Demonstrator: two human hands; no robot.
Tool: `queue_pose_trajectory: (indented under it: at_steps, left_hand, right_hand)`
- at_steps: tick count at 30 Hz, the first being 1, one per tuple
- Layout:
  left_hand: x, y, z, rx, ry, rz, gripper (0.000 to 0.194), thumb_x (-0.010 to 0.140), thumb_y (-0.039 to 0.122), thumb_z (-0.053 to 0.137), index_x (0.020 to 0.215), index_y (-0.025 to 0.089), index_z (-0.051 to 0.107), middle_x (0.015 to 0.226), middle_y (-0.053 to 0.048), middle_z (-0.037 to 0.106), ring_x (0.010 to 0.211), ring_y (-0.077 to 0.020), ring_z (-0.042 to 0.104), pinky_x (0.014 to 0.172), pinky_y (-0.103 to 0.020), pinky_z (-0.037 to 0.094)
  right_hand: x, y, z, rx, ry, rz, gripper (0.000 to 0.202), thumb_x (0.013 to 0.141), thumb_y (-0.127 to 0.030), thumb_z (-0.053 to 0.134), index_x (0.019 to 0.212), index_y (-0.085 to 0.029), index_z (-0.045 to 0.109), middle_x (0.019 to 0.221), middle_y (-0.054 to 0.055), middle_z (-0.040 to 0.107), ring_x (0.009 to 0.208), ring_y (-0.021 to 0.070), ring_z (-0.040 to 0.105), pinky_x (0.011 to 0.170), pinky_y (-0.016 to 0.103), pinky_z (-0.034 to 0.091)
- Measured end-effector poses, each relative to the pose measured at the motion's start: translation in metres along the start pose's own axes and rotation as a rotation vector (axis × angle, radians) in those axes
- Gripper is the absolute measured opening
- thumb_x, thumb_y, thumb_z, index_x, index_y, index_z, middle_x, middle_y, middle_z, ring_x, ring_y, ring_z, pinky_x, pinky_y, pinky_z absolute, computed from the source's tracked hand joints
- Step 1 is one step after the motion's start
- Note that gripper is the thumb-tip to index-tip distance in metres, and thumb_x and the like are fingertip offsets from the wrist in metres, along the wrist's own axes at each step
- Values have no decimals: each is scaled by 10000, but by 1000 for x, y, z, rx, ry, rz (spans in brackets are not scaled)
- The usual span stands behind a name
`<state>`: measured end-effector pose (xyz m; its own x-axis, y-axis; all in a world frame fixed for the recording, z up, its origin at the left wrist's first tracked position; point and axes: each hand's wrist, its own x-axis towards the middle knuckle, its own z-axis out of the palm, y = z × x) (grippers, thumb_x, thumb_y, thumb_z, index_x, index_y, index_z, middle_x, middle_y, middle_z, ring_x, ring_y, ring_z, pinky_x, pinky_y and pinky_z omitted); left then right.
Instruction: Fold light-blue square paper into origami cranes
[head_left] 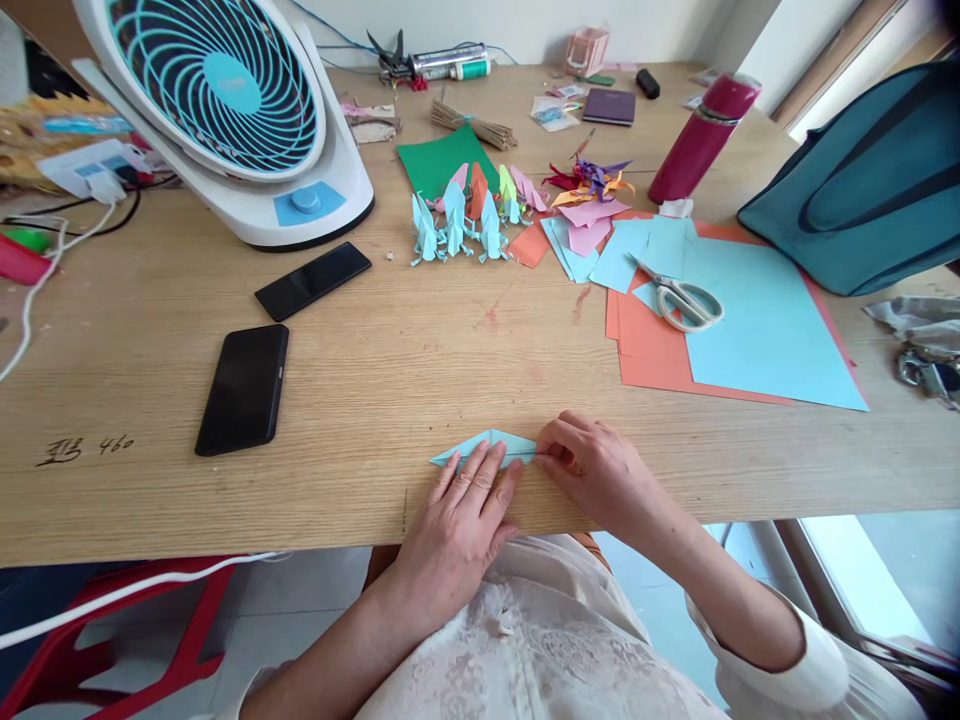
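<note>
Folded paper point(491, 440), matt; wood-grain table point(420, 350), smooth; phone point(244, 390), glossy black.

Open tabletop point(420, 350) mid-front; scissors point(686, 303) block right.

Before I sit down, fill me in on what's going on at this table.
A person is working on a narrow, pointed piece of folded light-blue paper at the table's near edge. The left hand presses it flat, and the right hand has its fingers at the right tip. Farther back stands a group of folded paper figures in several colours. To the right, pale-handled scissors lie untouched on light-blue and orange paper sheets.
</note>
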<state>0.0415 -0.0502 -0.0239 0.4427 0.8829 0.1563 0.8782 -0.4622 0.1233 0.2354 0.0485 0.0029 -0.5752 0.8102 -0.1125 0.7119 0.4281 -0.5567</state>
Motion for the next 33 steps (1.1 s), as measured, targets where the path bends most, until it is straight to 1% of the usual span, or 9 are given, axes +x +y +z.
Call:
queue_pose_trajectory:
  at_steps: [7,13,18,24,26,29,31,33]
  left_hand:
    - [0,3,1,-7,7,-34,477,1025,325,393,1452,120,453,1538,-140,425,1417,-300,417,1126,-508,382]
    - [1,7,0,42,25,-57,462,1035,340,363,1434,140,482,1532,-110,439,1395,-284,445,1144,-513,337]
    - [0,8,2,75,53,-59,461,1037,327,352,1441,143,479,1536,-98,436,1395,-280,442,1144,-500,324]
    - [-2,8,4,75,45,-72,463,1032,319,356,1453,164,472,1546,-86,425,1404,-277,428,1151,-500,312]
    - [-2,8,5,74,47,-75,471,1030,329,366,1464,170,458,1549,-80,422,1407,-274,423,1158,-496,303]
    - [-2,9,6,69,59,-87,496,1027,381,380,1469,168,451,1555,-76,411,1414,-274,411,1170,-490,278]
    - [-2,10,6,70,72,-92,506,1026,403,378,1465,165,458,1555,-77,410,1416,-275,407,1176,-484,261]
    - [-2,10,7,79,77,-85,495,1030,382,368,1465,163,458,1552,-78,412,1415,-275,409,1175,-480,256]
  right_hand:
    - [2,-5,-2,-63,-25,41,125,902,-130,524,798,-186,567,842,14,563,658,128,490,641,259,334]
    - [3,-9,-1,-130,-35,55,147,910,-109,486,802,-171,563,862,40,558,723,154,522,672,271,344]
    - [0,-12,2,-176,-1,104,143,910,-129,497,804,-169,583,874,48,565,734,164,534,695,283,359]
    - [-2,-9,2,-140,27,147,117,902,-159,552,800,-178,606,889,38,570,711,146,537,661,267,367]
    - [-4,-2,0,-175,62,199,133,904,-171,548,781,-178,601,875,37,564,682,141,530,629,265,359]
    - [-10,11,-3,-255,155,264,152,912,-199,534,776,-182,600,861,35,556,631,137,508,572,269,331]
    - [-16,17,-2,-253,212,233,149,922,-206,526,792,-186,597,839,27,548,620,138,506,565,272,337]
    - [-24,18,1,-196,293,155,156,946,-198,496,833,-186,604,832,28,547,652,147,530,596,279,375]
